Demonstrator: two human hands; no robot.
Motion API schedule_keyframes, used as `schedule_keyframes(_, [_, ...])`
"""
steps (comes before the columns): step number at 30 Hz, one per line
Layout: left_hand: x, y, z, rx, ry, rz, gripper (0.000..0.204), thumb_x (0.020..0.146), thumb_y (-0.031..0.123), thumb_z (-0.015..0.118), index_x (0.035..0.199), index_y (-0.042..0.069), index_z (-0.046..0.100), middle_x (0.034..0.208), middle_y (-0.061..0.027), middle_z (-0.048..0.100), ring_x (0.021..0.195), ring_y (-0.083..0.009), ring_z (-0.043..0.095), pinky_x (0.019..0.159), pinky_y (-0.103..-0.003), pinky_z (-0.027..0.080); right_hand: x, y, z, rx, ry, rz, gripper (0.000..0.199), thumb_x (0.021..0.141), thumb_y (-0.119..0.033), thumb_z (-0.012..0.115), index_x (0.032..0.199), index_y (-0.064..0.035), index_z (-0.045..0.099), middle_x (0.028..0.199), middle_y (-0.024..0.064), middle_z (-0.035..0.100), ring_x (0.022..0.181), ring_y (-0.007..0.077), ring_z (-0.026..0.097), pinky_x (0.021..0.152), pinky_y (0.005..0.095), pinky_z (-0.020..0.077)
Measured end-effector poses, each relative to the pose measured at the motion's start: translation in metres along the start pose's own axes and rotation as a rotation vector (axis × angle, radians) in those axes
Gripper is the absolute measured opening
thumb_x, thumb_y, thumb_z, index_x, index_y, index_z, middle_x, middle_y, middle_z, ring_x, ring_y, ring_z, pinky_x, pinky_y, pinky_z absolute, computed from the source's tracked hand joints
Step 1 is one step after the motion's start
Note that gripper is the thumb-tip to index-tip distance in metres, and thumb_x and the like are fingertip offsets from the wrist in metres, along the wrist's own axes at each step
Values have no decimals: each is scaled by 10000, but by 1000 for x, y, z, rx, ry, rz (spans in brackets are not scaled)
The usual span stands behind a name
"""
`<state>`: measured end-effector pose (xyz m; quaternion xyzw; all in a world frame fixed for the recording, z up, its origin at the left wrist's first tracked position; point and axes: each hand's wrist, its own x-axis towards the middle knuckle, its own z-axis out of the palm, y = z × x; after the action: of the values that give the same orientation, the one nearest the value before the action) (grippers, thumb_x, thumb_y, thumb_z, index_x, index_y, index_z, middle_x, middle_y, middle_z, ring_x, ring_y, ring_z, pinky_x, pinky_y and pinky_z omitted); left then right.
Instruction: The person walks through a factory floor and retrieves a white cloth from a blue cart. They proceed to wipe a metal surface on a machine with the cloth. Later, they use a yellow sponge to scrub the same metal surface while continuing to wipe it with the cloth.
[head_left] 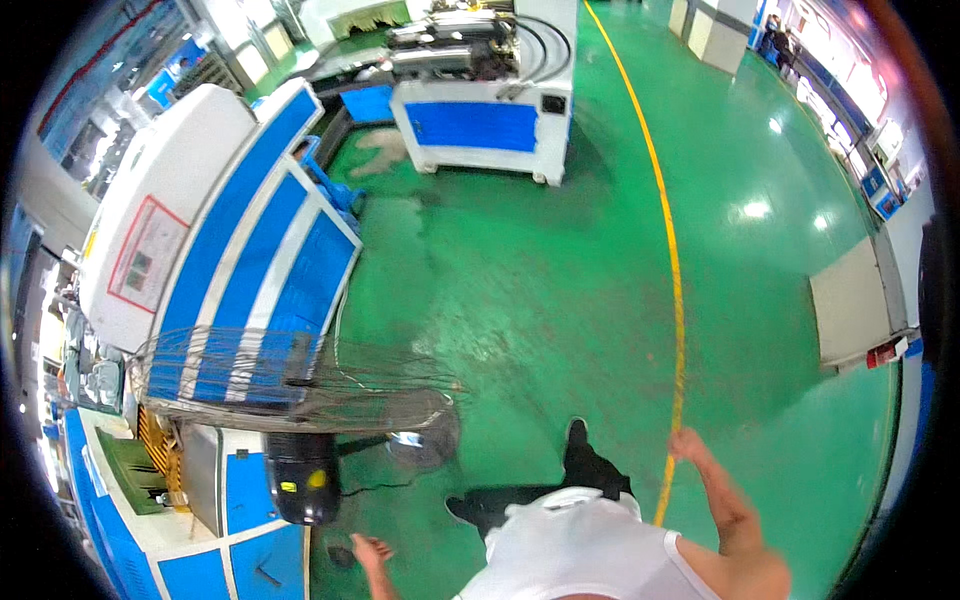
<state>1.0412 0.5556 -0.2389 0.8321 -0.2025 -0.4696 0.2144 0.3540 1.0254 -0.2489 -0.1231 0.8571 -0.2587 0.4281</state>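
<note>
My left hand [371, 550] hangs low at the left of my body, its fingers loosely apart and nothing visible in it. Closest to it is the black motor [303, 490] of a large standing fan, whose wire cage [380, 395] spreads above. On the other side, my right hand [685, 444] swings out over the yellow floor line [672, 270]. Its fingers are curled in, and no object shows in them. Neither hand touches anything. Below me are my white top and my dark-trousered legs, with the feet apart in mid-stride.
Blue-and-white machine cabinets [265, 560] line the left side. Another blue-and-white machine [475, 125] with metal rollers stands ahead. The fan's round base [422, 435] and a thin cord lie on the green floor [520, 280]. A pale cabinet [850, 300] stands at the right.
</note>
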Motion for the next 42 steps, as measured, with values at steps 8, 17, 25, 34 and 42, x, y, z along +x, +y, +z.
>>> schedule_keyframes(8, [-175, -67, 214, 376, -519, -10, 769, 1037, 622, 366, 1203, -90, 605, 961, -221, 721, 868, -330, 721, 750, -456, 595, 218, -327, -130, 45, -27, -383, 335, 1005, -315, 564, 823, -36, 597, 701, 53, 613, 678, 147, 588, 635, 343, 469])
schedule_keyframes(17, [-254, 27, 451, 453, -449, 148, 506, 1055, 439, 482, 1122, -12, 701, 935, -120, 732, 821, -201, 650, 766, -384, 534, 381, -376, -157, 49, -412, -314, 285, 1061, -295, 537, 1102, -25, 619, 928, 52, 691, 812, 151, 671, 684, 311, 547])
schedule_keyframes(25, [-222, 197, 604, 56, -517, 22, 348, 1057, 365, 520, 1042, 39, 642, 924, -104, 737, 776, -161, 690, 681, -328, 562, 426, -364, -217, 111, -272, 189, 209, 1029, -192, 537, 1006, -10, 637, 782, 79, 664, 612, 171, 630, 599, 336, 565])
schedule_keyframes(34, [-153, 361, 730, -29, -372, 114, 301, 1057, 306, 528, 1154, 36, 618, 926, -106, 739, 757, -179, 701, 629, -322, 555, 606, -498, -247, 111, -357, 136, 231, 1012, -180, 534, 918, -20, 671, 807, 59, 659, 693, 176, 645, 582, 337, 545])
schedule_keyframes(42, [-176, 453, 831, 184, -193, 168, 294, 1017, 292, 594, 1110, 21, 659, 892, -59, 706, 822, -142, 639, 754, -323, 527, 796, -763, -228, -130, -532, -185, 339, 1033, -326, 574, 1102, -5, 655, 955, 73, 701, 848, 159, 673, 733, 335, 574])
